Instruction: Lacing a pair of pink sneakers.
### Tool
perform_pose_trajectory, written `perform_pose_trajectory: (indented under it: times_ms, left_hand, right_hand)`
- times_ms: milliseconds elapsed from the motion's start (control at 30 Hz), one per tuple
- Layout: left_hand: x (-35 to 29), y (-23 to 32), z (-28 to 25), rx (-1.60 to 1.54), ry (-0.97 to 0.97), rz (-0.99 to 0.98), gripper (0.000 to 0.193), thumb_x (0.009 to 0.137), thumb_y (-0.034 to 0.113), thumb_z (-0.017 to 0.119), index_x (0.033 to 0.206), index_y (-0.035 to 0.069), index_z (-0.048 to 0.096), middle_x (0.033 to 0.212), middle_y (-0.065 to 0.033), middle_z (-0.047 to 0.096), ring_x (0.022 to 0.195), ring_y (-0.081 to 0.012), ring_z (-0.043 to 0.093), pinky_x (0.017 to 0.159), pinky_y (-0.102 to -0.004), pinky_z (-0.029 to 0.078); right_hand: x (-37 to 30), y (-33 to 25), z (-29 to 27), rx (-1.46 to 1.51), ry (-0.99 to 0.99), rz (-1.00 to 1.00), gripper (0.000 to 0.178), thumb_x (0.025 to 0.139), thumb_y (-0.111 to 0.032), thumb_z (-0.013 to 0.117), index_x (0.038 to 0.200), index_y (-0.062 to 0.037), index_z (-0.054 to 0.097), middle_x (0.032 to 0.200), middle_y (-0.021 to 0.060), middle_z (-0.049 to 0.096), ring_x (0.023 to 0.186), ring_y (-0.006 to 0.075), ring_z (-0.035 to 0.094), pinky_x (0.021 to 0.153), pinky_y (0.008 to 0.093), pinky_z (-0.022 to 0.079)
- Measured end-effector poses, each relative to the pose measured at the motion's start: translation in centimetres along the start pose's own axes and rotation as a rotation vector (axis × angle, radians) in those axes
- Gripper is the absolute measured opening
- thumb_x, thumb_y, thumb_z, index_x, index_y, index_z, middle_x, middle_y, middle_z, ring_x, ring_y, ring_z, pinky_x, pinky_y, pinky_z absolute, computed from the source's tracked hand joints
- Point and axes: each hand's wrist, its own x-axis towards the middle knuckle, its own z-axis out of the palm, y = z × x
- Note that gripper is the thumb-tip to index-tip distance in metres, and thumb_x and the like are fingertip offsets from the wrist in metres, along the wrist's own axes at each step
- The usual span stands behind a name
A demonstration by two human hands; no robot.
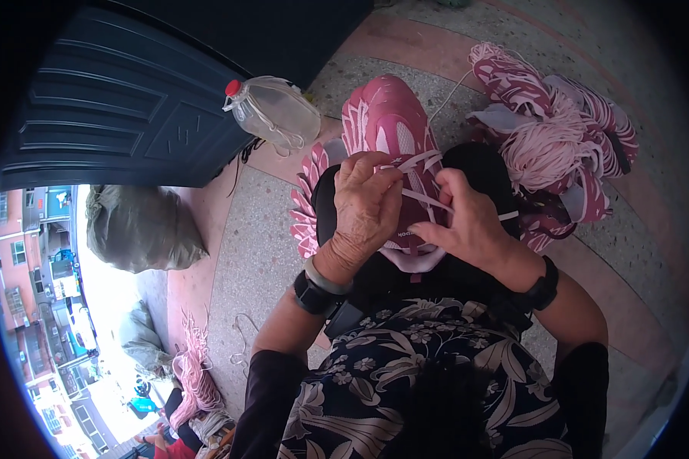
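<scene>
A pink and dark-rose sneaker (386,111) lies over my lap, toe pointing away from me and tongue toward me. My left hand (365,200) is closed in a pinch on a pale pink shoelace (421,196) at the left side of the lacing. On the other side my right hand (475,223) grips the same lace with curled fingers, its thumb lying along the tongue. The lace runs taut between the two hands across the shoe. Part of the eyelet rows is hidden under my fingers.
To the right, several pink sneakers (513,84) lie heaped with a bundle of pale pink laces (547,145). A clear plastic jug (279,115) with a red cap stands by the dark door (122,99). Left are a stuffed grey-green sack (142,229) and more pink laces (197,375), near another person's arm.
</scene>
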Motion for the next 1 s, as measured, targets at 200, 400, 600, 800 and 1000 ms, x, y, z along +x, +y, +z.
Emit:
perform_pose_trajectory:
  times_ms: [200,400,600,800,1000]
  left_hand:
    - [-1.1,-1.0,0.0,0.077,-0.002,-0.062,0.019,0.065,0.006,0.061,0.084,0.005,0.06,0.098,-0.0106,0.057,0.093,-0.0299,0.053,0.078,-0.0389,0.04]
    - [-2.0,-0.4,-0.1,0.178,-0.135,-0.284,0.011,0.069,0.011,0.059,0.075,0.004,0.054,0.085,-0.0142,0.06,0.077,-0.0314,0.059,0.065,-0.0399,0.046]
    - [-2.8,-0.8,-0.7,0.348,-0.31,-0.279,0.017,0.073,0.021,0.057,0.069,0.005,0.053,0.061,-0.0144,0.058,0.056,-0.0343,0.058,0.052,-0.0428,0.046]
    - [-2.5,-0.9,-0.5,0.223,-0.184,-0.217,0.023,0.075,0.024,0.057,0.062,0.006,0.052,0.058,-0.0146,0.057,0.055,-0.0318,0.059,0.05,-0.0412,0.046]
    - [-2.6,-1.5,-0.7,0.207,-0.179,-0.178,0.022,0.076,0.023,0.056,0.062,0.006,0.052,0.055,-0.0144,0.056,0.054,-0.0322,0.058,0.049,-0.0416,0.046]
  right_hand:
    - [2.1,-0.6,0.1,-0.393,0.04,-0.257,0.039,0.065,-0.018,0.072,0.093,-0.0022,0.05,0.079,0.0116,0.06,0.069,0.0286,0.061,0.059,0.0372,0.048]
    - [3.7,-1.3,1.1,-0.526,0.04,-0.282,0.017,0.072,-0.017,0.062,0.081,-0.0041,0.055,0.072,0.0107,0.06,0.063,0.0263,0.062,0.055,0.0358,0.049]
    - [5.1,-1.8,2.9,-0.73,-0.025,-0.327,0.016,0.07,-0.017,0.061,0.078,-0.0051,0.054,0.071,0.0105,0.059,0.06,0.0262,0.061,0.053,0.0357,0.048]
    - [6.4,-0.9,3.6,-0.973,-0.032,-0.66,0.005,0.072,-0.015,0.053,0.073,-0.01,0.054,0.065,0.0059,0.057,0.057,0.0191,0.061,0.057,0.0321,0.044]
    - [7.7,-1.3,1.4,-1.093,-0.073,-1.048,0.005,0.069,-0.016,0.053,0.069,-0.0108,0.054,0.057,0.001,0.048,0.051,0.0144,0.05,0.058,0.0321,0.037]
